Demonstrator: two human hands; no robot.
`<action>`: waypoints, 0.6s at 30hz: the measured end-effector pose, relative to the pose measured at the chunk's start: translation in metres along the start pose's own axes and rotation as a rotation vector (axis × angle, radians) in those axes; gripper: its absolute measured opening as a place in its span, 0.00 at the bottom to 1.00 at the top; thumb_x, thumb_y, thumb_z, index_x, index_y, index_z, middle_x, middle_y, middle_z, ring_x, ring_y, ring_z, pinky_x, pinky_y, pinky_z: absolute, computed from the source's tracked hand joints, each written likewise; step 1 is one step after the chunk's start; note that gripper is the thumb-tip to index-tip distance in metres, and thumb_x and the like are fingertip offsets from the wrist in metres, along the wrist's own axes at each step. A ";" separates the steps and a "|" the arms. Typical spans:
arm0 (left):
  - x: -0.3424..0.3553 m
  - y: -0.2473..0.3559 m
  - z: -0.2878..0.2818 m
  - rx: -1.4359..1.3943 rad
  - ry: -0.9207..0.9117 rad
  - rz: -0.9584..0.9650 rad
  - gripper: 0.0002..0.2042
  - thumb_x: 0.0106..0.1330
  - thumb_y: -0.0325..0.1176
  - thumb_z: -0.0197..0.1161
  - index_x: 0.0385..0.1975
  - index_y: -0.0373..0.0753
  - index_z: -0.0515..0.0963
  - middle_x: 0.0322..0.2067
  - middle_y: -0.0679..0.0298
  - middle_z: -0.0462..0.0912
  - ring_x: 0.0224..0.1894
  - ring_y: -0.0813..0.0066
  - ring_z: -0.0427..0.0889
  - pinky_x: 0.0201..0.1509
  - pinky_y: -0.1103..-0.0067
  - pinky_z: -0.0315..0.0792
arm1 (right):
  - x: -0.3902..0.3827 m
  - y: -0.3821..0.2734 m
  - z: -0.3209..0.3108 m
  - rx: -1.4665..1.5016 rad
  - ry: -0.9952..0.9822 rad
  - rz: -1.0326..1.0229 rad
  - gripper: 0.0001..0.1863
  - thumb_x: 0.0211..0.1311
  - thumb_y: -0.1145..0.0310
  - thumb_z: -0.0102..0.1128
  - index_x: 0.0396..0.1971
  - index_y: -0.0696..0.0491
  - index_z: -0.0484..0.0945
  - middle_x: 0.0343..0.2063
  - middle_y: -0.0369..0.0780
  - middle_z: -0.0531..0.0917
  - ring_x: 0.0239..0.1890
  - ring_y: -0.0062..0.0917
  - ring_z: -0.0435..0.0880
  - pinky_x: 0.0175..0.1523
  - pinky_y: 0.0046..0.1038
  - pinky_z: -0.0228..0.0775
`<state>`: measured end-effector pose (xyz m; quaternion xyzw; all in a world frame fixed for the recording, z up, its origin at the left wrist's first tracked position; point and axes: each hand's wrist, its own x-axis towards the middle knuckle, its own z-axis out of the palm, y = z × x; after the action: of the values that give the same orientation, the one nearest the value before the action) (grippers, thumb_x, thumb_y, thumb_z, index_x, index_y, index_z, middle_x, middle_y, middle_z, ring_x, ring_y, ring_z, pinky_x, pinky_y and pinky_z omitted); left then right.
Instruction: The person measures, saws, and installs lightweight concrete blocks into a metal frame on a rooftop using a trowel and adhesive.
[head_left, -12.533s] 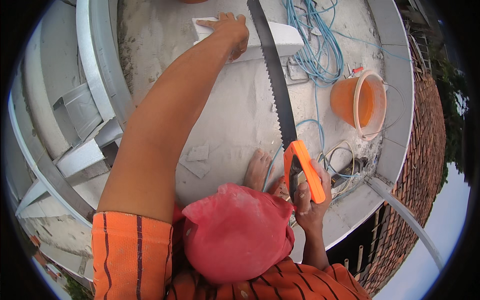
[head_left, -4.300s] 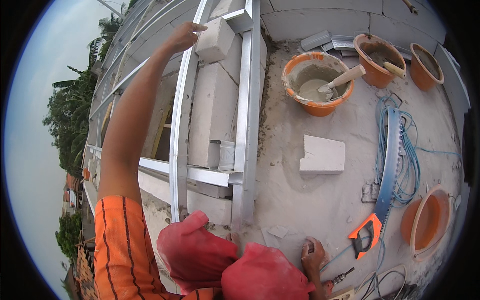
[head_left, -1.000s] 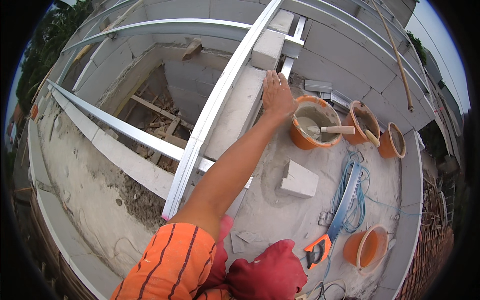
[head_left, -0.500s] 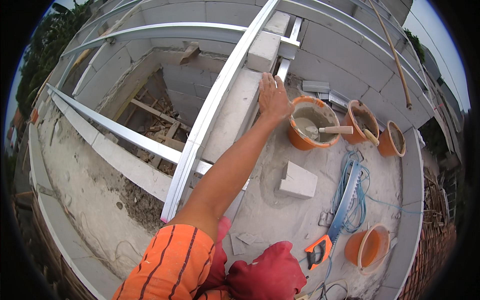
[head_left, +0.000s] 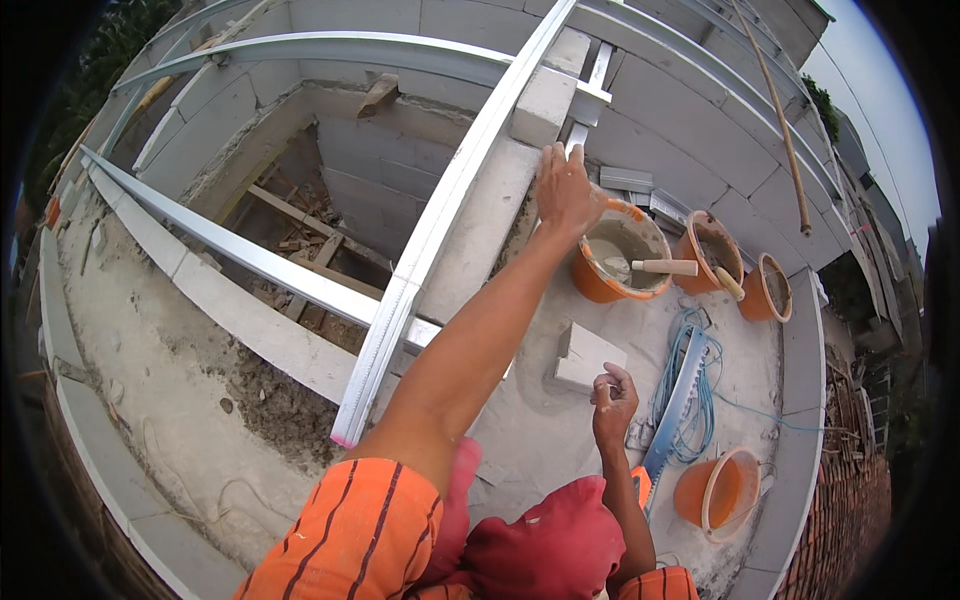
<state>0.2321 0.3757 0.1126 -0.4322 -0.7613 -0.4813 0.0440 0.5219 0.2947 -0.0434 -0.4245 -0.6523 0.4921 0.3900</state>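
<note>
My left hand [head_left: 562,190] reaches far forward and lies flat, fingers apart, on the top of a grey block wall [head_left: 480,235], just below a loose grey block [head_left: 545,100] set against a metal rail [head_left: 440,220]. An orange bucket of mortar [head_left: 620,265] with a trowel [head_left: 665,267] in it stands right beside that hand. My right hand [head_left: 612,400] hovers lower down with its fingers curled and nothing visible in it, next to a small white cut block [head_left: 585,355] on the slab.
A hand saw [head_left: 680,395] with an orange handle lies over a coil of blue cable [head_left: 700,440]. Two more orange buckets [head_left: 712,255] [head_left: 768,290] stand behind, and another bucket [head_left: 720,490] in front. An open pit with wood scraps [head_left: 300,240] lies left of the rail.
My left hand has slid a little further up the block wall, away from the bucket rim. My right hand has risen into view beside the white cut block.
</note>
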 end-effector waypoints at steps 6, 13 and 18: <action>0.047 0.009 -0.058 -0.300 0.192 -0.110 0.29 0.48 0.30 0.58 0.55 0.30 0.72 0.52 0.39 0.75 0.58 0.50 0.74 0.63 0.68 0.67 | 0.164 -0.160 0.072 -0.022 -0.127 -0.165 0.24 0.61 0.67 0.60 0.55 0.59 0.70 0.41 0.45 0.80 0.37 0.23 0.81 0.39 0.22 0.75; 0.073 -0.052 -0.096 0.103 -0.114 -0.155 0.39 0.47 0.36 0.62 0.62 0.27 0.62 0.52 0.41 0.75 0.58 0.50 0.74 0.63 0.67 0.66 | 0.262 -0.211 0.166 -0.283 -0.089 -0.253 0.35 0.56 0.56 0.65 0.60 0.59 0.66 0.51 0.52 0.78 0.52 0.38 0.79 0.56 0.32 0.71; 0.062 -0.079 -0.096 0.096 -0.188 -0.087 0.40 0.50 0.32 0.61 0.65 0.25 0.55 0.53 0.38 0.74 0.58 0.46 0.73 0.62 0.66 0.66 | 0.268 -0.223 0.203 -0.469 -0.066 -0.433 0.37 0.55 0.54 0.64 0.63 0.54 0.65 0.56 0.56 0.74 0.60 0.48 0.71 0.65 0.37 0.61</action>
<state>0.1049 0.3272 0.1384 -0.4391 -0.8025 -0.4030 -0.0277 0.2059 0.4482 0.1552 -0.3379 -0.8355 0.2473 0.3557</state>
